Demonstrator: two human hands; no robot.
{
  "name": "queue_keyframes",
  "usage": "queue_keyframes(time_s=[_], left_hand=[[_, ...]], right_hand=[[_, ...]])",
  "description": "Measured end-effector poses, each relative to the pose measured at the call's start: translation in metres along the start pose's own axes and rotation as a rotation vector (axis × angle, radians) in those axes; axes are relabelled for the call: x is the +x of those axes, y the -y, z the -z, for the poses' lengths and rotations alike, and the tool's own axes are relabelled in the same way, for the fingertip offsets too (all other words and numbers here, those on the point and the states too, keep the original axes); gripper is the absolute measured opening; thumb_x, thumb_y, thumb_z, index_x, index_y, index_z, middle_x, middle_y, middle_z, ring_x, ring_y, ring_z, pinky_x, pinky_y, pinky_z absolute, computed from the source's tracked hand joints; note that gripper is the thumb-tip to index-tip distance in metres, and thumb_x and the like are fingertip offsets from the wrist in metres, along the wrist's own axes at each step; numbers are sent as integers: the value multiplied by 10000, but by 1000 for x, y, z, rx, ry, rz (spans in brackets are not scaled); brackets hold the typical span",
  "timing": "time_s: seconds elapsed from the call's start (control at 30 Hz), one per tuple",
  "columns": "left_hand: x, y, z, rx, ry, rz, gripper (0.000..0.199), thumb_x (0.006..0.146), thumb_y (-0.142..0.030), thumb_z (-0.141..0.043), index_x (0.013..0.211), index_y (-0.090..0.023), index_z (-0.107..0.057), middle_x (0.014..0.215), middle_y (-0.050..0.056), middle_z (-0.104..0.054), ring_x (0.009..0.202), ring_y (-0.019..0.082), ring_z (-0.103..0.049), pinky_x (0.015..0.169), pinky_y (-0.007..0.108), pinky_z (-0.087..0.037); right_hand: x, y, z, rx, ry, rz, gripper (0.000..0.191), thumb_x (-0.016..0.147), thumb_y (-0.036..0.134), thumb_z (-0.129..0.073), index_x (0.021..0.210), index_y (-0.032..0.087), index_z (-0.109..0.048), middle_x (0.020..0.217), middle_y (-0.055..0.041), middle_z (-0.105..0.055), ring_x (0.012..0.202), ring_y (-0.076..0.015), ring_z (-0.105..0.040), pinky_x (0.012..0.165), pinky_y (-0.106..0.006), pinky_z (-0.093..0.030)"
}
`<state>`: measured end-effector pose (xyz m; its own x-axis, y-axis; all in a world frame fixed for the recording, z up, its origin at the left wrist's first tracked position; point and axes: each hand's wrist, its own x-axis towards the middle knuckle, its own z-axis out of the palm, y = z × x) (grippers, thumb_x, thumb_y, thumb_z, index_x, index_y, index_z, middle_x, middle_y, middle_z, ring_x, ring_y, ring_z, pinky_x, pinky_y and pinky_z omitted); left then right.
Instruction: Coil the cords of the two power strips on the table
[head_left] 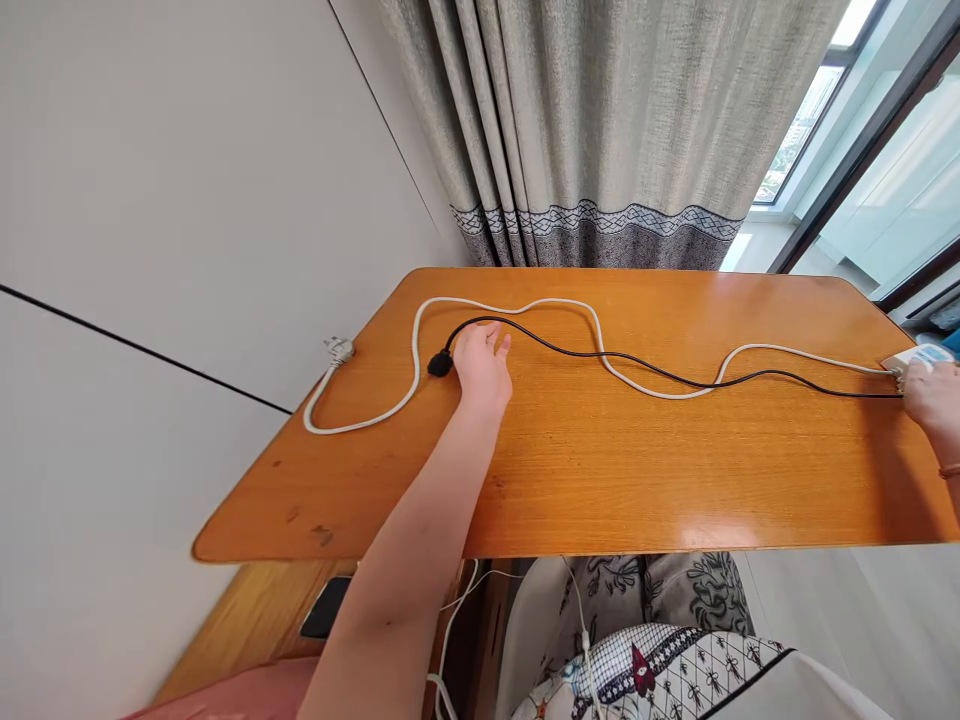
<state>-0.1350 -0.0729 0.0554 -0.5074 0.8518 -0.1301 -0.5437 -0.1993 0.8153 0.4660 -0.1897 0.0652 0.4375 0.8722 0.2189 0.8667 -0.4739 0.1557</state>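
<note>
A white power cable point(409, 390) and a thinner black cable point(652, 366) run in loose waves across the wooden tabletop, crossing each other. The white cable's plug point(339, 350) lies at the table's left edge. My left hand point(484, 370) is beside the black cable's plug end point(440, 363), its fingertips at the black cable and its thumb apart. At the far right my right hand point(931, 398) is closed on a white block with a blue mark point(928, 354), where both cables meet. The frame edge cuts off part of this block and hand.
The wooden table point(637, 490) stands by a pale wall point(150, 220) and a grey curtain point(615, 120). A dark phone-like object point(328, 607) lies on a lower wooden surface. White cords point(446, 640) hang below the front edge, near a patterned cloth point(652, 665).
</note>
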Motion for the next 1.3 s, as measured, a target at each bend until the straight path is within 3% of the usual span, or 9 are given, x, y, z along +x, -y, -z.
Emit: queue_keyframes(time_s=[0.13,0.3,0.43,0.53,0.73,0.83,0.97,1.17,1.3], left_hand=[[1,8,2,17,53,5,185,652,-173,-651,761,-209,-506,932,16,-559,1111,180,-632,849,253,-478],[-12,24,0,138,98,135,169,657,-170,-653,752,-196,-515,866,-1,-556,870,130,-652,704,223,-449],[-25,41,-1,319,231,291,138,719,-199,-637,846,-190,-585,896,25,-635,742,111,-649,663,230,-447],[-29,53,0,482,412,172,90,760,-197,-627,848,-184,-617,878,33,-684,717,117,-647,705,250,-471],[-33,60,8,895,828,-407,173,819,-189,-621,985,-188,-670,1034,88,-736,940,211,-695,924,391,-536],[-40,55,10,1078,1081,-686,403,844,-204,-628,1247,-183,-638,1326,141,-674,1264,284,-617,1124,490,-445],[-48,50,8,1207,1300,-839,663,847,-207,-661,1481,-160,-473,1579,169,-477,1501,306,-403,1262,546,-265],[-47,45,2,1164,1228,-889,548,827,-275,-734,1351,-196,-594,1403,140,-645,1441,322,-480,1282,593,-157],[-39,41,1,969,1071,-703,429,774,-385,-793,1151,-216,-677,1152,107,-730,1141,291,-661,1146,527,-401]], right_hand=[[-12,78,24,-17,48,246,402,901,146,-419,1146,124,-737,1337,-273,-628,1213,-385,-598,879,-479,-505],[-46,196,42,314,18,644,483,968,432,-495,1320,135,-642,1336,-199,-658,1245,-341,-615,1078,-478,-471],[-78,254,56,243,169,829,754,917,628,-565,1461,109,-513,1406,-234,-598,1286,-398,-581,1088,-530,-439],[-88,267,61,149,254,780,823,881,592,-640,1510,103,-432,1352,-243,-618,1228,-392,-619,1039,-490,-468],[-86,264,59,123,383,752,377,988,323,-466,1276,120,-600,1248,-179,-699,1185,-307,-658,972,-391,-491],[-92,268,62,59,320,807,332,974,272,-452,1206,119,-632,1210,-186,-706,1141,-317,-673,924,-386,-488],[-107,273,78,116,310,781,342,978,271,-422,1237,131,-597,1103,-162,-745,954,-288,-719,754,-337,-460],[-123,272,115,604,280,872,193,934,314,-482,1008,187,-607,759,-35,-681,619,-158,-560,623,-270,-364],[-121,280,141,1149,224,964,210,937,388,-530,838,204,-552,650,36,-501,553,-102,-385,562,-247,-324]])
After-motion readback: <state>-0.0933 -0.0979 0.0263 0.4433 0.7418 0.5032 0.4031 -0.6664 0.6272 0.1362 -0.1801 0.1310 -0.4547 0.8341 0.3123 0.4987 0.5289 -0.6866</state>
